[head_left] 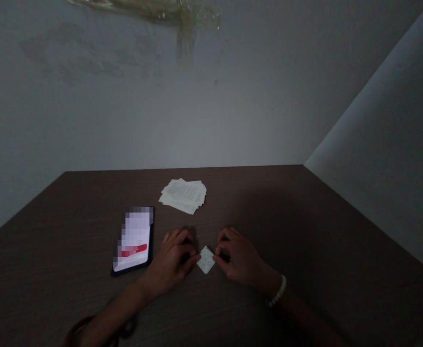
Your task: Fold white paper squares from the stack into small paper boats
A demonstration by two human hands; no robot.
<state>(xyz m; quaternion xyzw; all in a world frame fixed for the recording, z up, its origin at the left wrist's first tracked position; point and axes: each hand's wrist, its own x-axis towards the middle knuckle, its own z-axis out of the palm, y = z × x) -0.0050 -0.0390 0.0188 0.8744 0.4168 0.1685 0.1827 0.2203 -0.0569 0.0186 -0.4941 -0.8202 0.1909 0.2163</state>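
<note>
A person's left hand (172,258) and right hand (242,260) pinch opposite corners of a small white printed paper square (206,260), well short of the far edge of a brown wood-grain desk (70,231).

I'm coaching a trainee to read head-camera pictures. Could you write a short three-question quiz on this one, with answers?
1. Multiple choice: where is the small paper diamond relative to the left hand and the right hand?
a) Beyond both
b) Between them
c) To the right of both

2. True or false: the phone lies to the left of the left hand, and the pile of printed papers lies beyond both hands.

3. Fill in: the pale bracelet is on the ___ wrist.

Key: 1. b; 2. true; 3. right.
</note>
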